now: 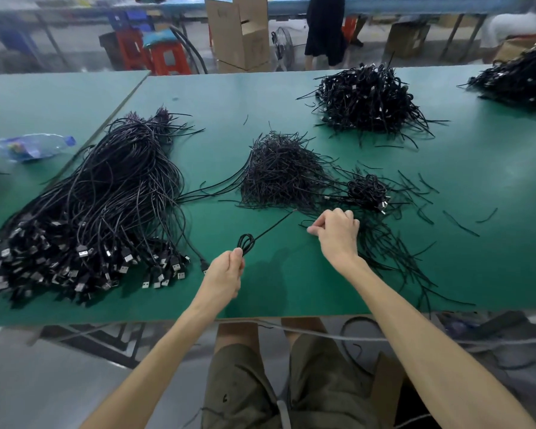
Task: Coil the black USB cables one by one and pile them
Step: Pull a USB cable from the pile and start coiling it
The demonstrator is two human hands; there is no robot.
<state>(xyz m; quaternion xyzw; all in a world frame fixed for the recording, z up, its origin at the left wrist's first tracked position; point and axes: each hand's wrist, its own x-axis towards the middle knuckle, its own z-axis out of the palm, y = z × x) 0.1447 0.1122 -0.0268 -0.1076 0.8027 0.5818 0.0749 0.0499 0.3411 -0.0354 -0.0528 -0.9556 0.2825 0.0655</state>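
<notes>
Forearms cross the green table's [291,292] near edge; the left hand [225,275] pinches a small coil of black USB cable [246,243] whose free tail runs diagonally away toward the right. Nearer that tail, the right hand [338,232] curls, fingertips pinching a thin black strand [304,224]

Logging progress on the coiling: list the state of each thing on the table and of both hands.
left hand, pinches the cable coil
cable coil, partly wound, tail straight
right hand, fingers curled at loose strand, grip unclear
left cable bundle, uncoiled
small pile, coiled
bottle, lying down, capped
</notes>
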